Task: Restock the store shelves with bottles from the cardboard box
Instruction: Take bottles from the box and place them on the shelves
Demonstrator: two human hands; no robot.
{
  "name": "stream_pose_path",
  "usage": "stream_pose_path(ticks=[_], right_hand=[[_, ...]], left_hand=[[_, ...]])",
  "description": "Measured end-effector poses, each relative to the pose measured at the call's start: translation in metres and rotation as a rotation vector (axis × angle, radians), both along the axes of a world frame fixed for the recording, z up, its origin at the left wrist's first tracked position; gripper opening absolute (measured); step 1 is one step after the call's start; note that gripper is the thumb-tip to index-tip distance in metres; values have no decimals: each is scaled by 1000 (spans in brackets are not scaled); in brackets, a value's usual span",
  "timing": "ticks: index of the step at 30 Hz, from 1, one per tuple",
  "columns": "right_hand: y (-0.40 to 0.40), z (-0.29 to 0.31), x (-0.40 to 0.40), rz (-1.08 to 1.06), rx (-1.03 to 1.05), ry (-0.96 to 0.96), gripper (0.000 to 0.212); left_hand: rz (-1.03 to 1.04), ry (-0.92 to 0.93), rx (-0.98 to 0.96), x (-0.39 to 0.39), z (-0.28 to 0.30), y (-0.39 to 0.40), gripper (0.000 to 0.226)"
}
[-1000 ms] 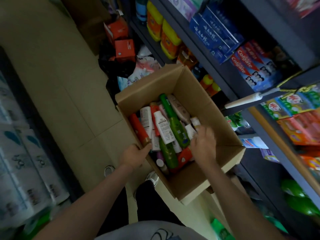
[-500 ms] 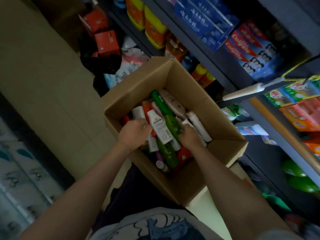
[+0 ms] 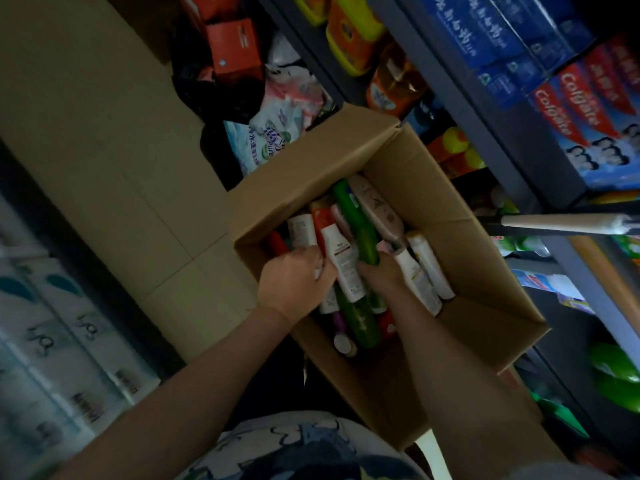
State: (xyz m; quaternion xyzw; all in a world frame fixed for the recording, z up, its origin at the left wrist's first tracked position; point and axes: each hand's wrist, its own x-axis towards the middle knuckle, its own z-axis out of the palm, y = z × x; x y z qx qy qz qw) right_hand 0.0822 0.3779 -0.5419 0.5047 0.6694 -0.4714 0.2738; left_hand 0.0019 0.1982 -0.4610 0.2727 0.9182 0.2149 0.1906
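An open cardboard box [image 3: 311, 174] sits in front of me, filled with several bottles lying on their sides. My left hand [image 3: 294, 282] is inside at the left, its fingers curled round a white bottle [image 3: 302, 230] that runs under the palm. My right hand [image 3: 384, 271] is in the middle of the box, thumb and fingers closed round the lower part of a long green bottle [image 3: 356, 220]. Between the two hands lies another white bottle [image 3: 343, 265] with a printed label. More white bottles [image 3: 426, 265] rest by the right wall.
Dark store shelves [image 3: 485, 133] rise on the right with red toothpaste boxes [image 3: 588, 109], blue boxes [image 3: 502, 36] and orange bottles [image 3: 353, 39]. A pale rod [image 3: 554, 225] juts out over the box's right side. Bags [image 3: 273, 133] and red cartons [image 3: 235, 46] lie beyond; tissue packs [image 3: 52, 323] line the left.
My left hand left the box's rim and went in among the bottles. My right hand shifted left onto the green bottle. The view has drawn closer to the box.
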Motion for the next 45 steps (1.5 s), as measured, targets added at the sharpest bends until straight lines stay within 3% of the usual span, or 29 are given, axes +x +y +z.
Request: stream_pose_path(ticks=[2,5,7,9,12,15,16,18,22,25,26,31,37,39,42,45], right_hand=[[1,13,-5,-140,-132,46,50],[4,34,-3,-561,-509,110,64],[5,53,-1,-676,-615,206,55],[11,67,1,-649,-582,238,71],[20,101,6,-526,-476,228,89],[30,156,24,-486,-330,310,68],[34,175,34,-480,-299,348,72],[46,223,54,-424,-262,486,82],[70,316,94,-317,-227,786,75],[101,392,135,-89,-113,1059,26],[111,417,149,-31,-48,1121,19],[162,510,208,121,386,1315,38],[193,582,253,89,632,1497,39],[203,601,258,29,692,1586,38],[224,626,261,-42,832,1612,36],[252,640,258,-48,929,1511,35]], left_hand=[[2,-6,12,0,0,2,37],[14,0,30,0,2,6,35],[21,-52,-20,-1,9,10,32],[147,-239,-33,-4,14,12,37],[588,-747,299,-7,43,27,39],[560,-941,533,10,95,67,37],[503,-952,570,22,116,80,35],[426,-885,628,51,160,107,34],[311,-796,939,95,242,140,16],[121,-672,1130,126,324,165,20],[55,-613,1155,135,348,174,20],[-242,-342,1146,179,444,221,17],[-112,-126,1294,189,517,274,28],[-185,121,1188,184,523,294,29],[-361,514,880,180,519,320,32],[-502,673,721,184,510,340,42]])
